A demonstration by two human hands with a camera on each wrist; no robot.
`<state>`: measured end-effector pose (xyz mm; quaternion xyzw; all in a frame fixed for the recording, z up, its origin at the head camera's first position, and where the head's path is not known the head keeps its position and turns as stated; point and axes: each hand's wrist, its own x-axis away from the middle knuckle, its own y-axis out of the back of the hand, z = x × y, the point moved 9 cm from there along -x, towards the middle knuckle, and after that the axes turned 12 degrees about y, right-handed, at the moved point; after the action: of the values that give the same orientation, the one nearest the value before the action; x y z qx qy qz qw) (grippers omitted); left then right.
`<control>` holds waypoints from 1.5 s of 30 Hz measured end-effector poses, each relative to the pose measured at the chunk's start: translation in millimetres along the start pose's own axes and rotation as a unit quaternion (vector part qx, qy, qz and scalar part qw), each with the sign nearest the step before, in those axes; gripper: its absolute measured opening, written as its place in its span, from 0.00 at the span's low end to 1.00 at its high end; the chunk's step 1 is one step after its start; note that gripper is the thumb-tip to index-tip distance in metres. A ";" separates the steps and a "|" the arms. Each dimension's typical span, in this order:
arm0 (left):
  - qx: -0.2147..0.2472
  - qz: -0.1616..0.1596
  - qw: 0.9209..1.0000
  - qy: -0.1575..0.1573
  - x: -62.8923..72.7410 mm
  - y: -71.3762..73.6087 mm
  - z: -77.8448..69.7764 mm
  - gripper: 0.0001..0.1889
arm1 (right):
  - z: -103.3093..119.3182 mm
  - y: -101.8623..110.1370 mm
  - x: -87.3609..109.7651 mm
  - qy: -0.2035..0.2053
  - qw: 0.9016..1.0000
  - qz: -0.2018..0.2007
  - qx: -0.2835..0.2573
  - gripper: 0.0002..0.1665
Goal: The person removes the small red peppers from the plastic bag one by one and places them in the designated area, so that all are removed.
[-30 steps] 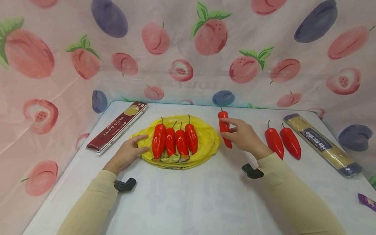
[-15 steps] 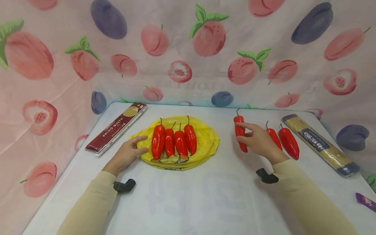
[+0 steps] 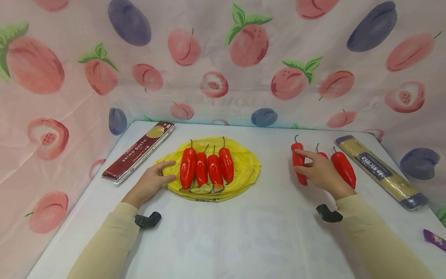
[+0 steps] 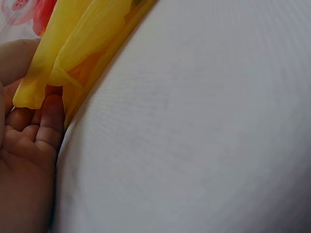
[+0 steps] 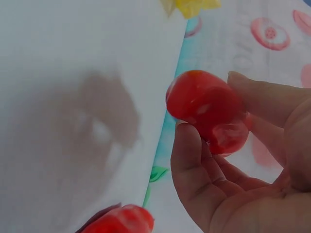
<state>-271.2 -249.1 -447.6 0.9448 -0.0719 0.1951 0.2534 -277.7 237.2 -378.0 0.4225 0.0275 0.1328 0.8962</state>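
Glossy pepper [image 3: 298, 160], mid-length pinch

Head view: above the counter [image 3: 226, 240], toward its right edge, the pepper is gripped by the right hand [image 3: 322, 170]; probably light, firm and slippery, it is best taken mid-body.

Left wrist: the edge of a yellow bag [image 4: 90, 39] is pinched by the left hand [image 4: 29, 155].

Right wrist: the pepper is held narrowly between thumb and fingers.

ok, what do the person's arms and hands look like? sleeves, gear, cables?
Left sleeve and right sleeve: plain pale beige, long, down to the wrists. Left hand and right hand: no gloves. Small dark bent unit at each wrist; the left unit has tiny dots, the right unit looks plain. No cables visible.
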 end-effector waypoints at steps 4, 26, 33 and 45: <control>0.000 -0.002 1.000 0.003 -0.6 0.8 0.8 0.34 | -7.3 1.7 -0.2 -0.007 1.000 0.003 0.008 0.45; 0.005 0.001 1.000 0.001 -0.1 -0.1 -0.5 0.34 | -30.5 0.2 -0.6 -0.020 0.999 0.007 0.041 0.46; 0.002 0.001 1.000 0.000 0.5 0.7 -1.2 0.34 | -34.4 -4.2 -2.3 -0.021 0.999 0.009 0.046 0.46; 0.009 0.002 1.000 0.001 -0.2 0.4 -0.4 0.34 | -34.9 -7.6 -3.5 -0.010 0.998 0.020 0.055 0.46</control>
<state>-271.7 -249.3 -447.2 0.9466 -0.0720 0.1975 0.2444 -285.1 257.8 -406.5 0.4730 0.0171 0.1444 0.8690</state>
